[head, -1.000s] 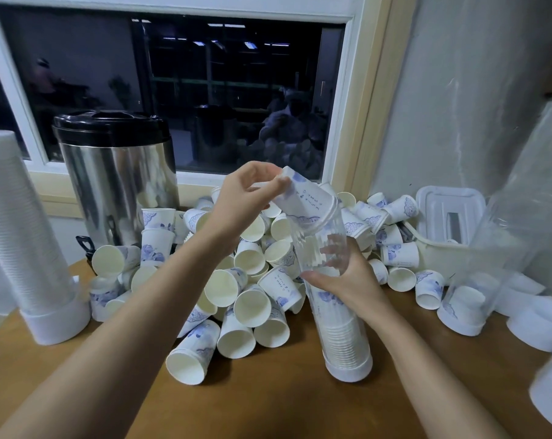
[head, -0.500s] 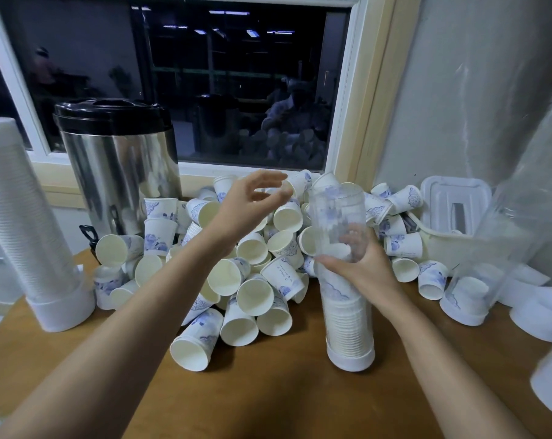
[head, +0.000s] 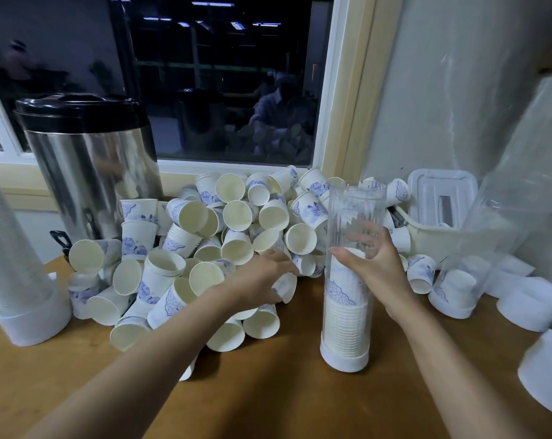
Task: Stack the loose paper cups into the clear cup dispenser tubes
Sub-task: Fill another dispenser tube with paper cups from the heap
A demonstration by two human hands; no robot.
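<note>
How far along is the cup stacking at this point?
Done: the tube at far left looks full. In hand: the right hand holds the clear tube, about half filled; the left hand grips a loose cup. Left: the big pile.

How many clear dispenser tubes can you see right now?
3. The centre tube is gripped by the right hand; the left tube, packed with cups, stands far left; the right tube leans beside the white basket. Blurred plastic at the right edge may hide more.
</note>
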